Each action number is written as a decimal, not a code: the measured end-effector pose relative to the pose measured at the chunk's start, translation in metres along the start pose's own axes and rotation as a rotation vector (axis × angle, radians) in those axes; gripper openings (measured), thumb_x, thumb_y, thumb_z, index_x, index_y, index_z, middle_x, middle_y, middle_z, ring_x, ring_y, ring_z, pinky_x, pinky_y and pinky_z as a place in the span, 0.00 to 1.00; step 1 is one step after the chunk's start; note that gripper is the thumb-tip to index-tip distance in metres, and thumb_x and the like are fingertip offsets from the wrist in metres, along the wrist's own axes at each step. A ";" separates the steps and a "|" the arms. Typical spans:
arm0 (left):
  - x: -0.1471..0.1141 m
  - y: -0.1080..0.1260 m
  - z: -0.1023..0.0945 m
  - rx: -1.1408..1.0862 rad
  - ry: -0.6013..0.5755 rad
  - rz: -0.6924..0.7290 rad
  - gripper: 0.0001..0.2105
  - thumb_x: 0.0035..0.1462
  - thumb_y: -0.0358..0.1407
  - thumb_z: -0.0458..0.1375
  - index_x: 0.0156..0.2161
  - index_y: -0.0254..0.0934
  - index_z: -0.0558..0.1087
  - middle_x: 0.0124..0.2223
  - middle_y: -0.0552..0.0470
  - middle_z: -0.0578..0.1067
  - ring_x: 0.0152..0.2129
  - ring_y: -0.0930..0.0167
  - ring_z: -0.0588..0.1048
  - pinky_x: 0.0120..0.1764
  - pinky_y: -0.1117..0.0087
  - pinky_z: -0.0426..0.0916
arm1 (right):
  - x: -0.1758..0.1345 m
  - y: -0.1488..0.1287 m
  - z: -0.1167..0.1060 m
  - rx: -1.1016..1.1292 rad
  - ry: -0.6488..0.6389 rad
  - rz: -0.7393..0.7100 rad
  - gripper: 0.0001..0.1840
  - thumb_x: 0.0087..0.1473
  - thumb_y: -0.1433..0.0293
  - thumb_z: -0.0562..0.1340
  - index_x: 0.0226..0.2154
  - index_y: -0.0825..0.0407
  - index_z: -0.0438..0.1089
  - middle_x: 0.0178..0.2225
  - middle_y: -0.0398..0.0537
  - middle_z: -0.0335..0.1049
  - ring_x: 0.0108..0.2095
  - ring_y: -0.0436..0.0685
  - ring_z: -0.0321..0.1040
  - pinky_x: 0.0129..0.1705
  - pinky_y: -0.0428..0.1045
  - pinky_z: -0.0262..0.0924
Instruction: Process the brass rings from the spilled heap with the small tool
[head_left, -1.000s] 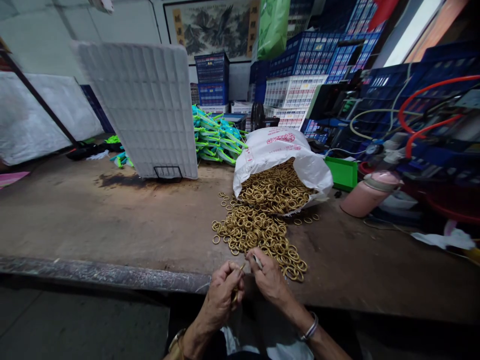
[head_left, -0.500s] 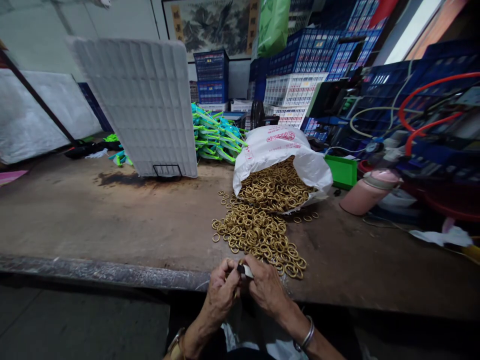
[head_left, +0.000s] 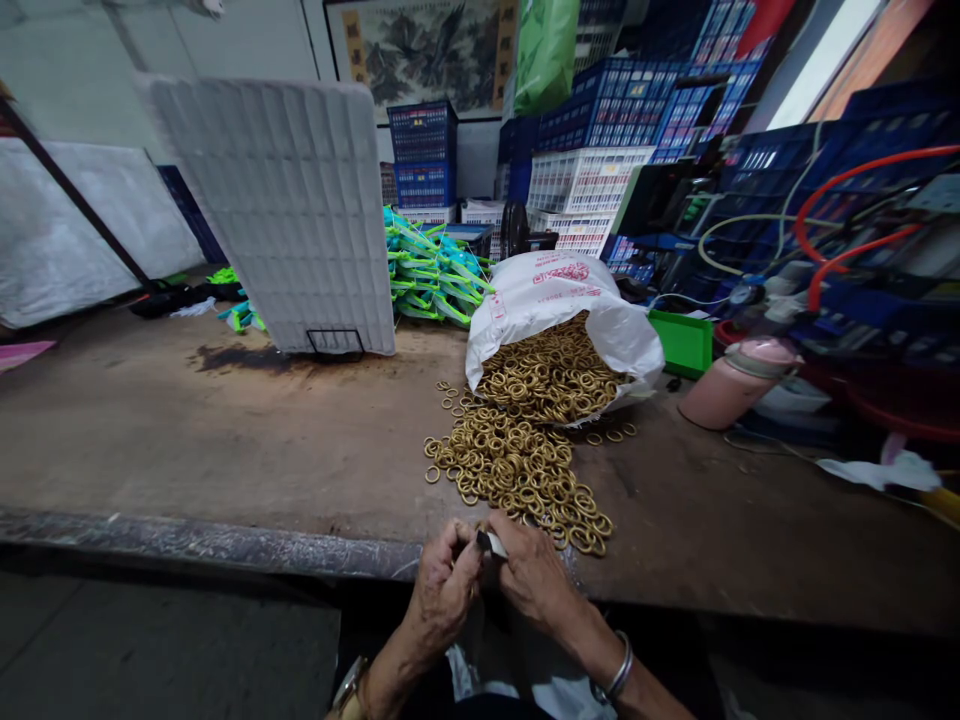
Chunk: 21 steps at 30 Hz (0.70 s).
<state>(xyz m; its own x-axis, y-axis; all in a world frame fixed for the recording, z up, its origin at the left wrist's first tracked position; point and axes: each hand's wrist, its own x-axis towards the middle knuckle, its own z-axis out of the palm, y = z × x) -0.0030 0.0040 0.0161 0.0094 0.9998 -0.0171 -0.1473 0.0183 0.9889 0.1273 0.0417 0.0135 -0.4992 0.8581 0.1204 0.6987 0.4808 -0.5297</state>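
Note:
My two hands meet just over the table's front edge. My left hand (head_left: 444,580) is closed, thumb and fingers pinching a gold-coloured ring (head_left: 481,523) that is mostly hidden. My right hand (head_left: 536,572) is wrapped round a small tool (head_left: 495,545) with a pale body and a dark end. The dark end touches or nearly touches the left thumb; its exact kind cannot be made out. Right behind my fingers lies a loose pile of gold-coloured rings (head_left: 517,462). The pile spills from the mouth of a white woven sack (head_left: 551,285) lying on its side.
A tall whitish ribbed panel (head_left: 277,210) stands in a wire holder at the left. Behind it are green and blue plastic pieces (head_left: 431,270). On the right are a pink bottle (head_left: 739,385), a green tray (head_left: 681,342) and red hoses. Stacked crates (head_left: 592,180) fill the back.
The dark end of the tool has tilted slightly between my hands. My fingers have shifted only a little, and the ring pile and sack look the same.

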 end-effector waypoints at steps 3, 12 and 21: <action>-0.004 0.004 0.000 0.037 -0.016 -0.002 0.14 0.53 0.44 0.51 0.24 0.36 0.59 0.18 0.60 0.58 0.14 0.80 0.55 0.20 0.77 0.52 | 0.001 0.006 0.004 -0.047 -0.038 0.029 0.07 0.45 0.77 0.50 0.27 0.51 0.59 0.22 0.42 0.65 0.22 0.49 0.59 0.24 0.44 0.39; -0.012 0.008 0.007 -0.410 -0.077 -0.356 0.15 0.49 0.46 0.55 0.26 0.37 0.58 0.18 0.61 0.62 0.09 0.82 0.57 0.12 0.80 0.46 | 0.022 0.039 -0.013 -0.325 0.155 0.291 0.12 0.44 0.82 0.51 0.31 0.53 0.62 0.24 0.44 0.67 0.24 0.50 0.61 0.25 0.46 0.39; -0.006 -0.003 -0.004 -0.637 0.012 -0.462 0.12 0.48 0.41 0.56 0.26 0.34 0.62 0.22 0.56 0.67 0.10 0.83 0.59 0.11 0.81 0.44 | 0.060 0.052 -0.016 -0.453 0.208 0.382 0.06 0.53 0.70 0.52 0.33 0.52 0.63 0.33 0.47 0.68 0.29 0.52 0.65 0.25 0.46 0.42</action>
<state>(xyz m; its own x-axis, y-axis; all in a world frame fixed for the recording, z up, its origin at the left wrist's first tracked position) -0.0062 -0.0021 0.0122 0.1976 0.8897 -0.4115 -0.6694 0.4292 0.6064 0.1416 0.1209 0.0064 -0.0928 0.9797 0.1778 0.9787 0.1226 -0.1646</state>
